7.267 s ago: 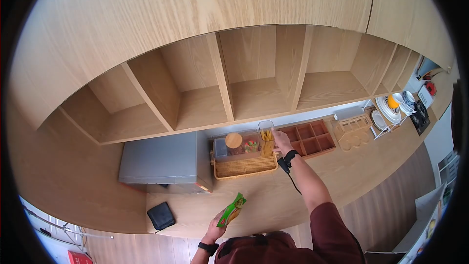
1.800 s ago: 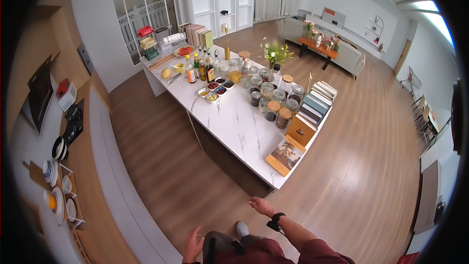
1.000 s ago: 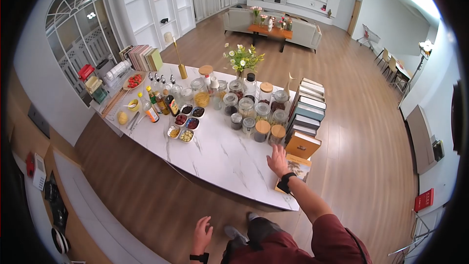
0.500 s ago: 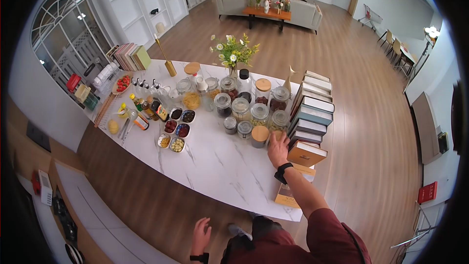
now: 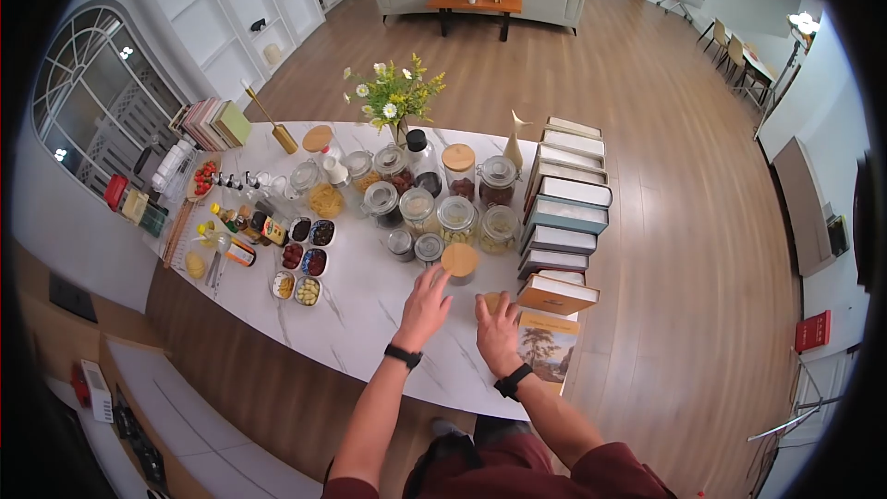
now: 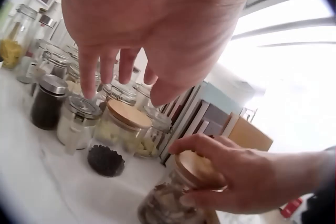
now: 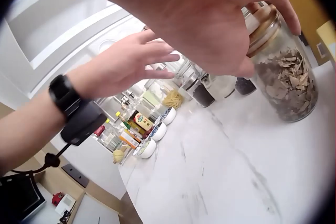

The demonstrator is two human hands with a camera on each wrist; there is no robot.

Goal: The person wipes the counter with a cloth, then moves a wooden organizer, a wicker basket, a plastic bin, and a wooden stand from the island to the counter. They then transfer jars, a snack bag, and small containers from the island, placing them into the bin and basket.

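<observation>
My right hand (image 5: pixel 499 337) grips the round wooden lid (image 6: pixel 197 169) of a clear glass jar (image 7: pixel 291 87), with thumb and fingers around its edge. Brown dried flakes fill the lower part of this jar, which looks slightly tilted in the left wrist view. In the head view the hand hides most of it. My left hand (image 5: pixel 425 310) is held out with fingers extended, holding nothing. Just beyond its fingertips in the head view stands a second wooden-lidded jar (image 5: pixel 459 261) with dark contents (image 6: pixel 106 160).
Several clip-top jars (image 5: pixel 457 219) stand behind. A row of upright books (image 5: pixel 565 212) and a flat illustrated book (image 5: pixel 547 351) lie to the right. Small bowls (image 5: pixel 308 290) and sauce bottles (image 5: pixel 237 249) occupy the left of the marble island (image 5: pixel 370 333).
Earlier I was at a wooden counter, a green packet in my left hand. After turning to the island, my right hand has drawn the flake jar nearer; my left hand has risen over the tabletop.
</observation>
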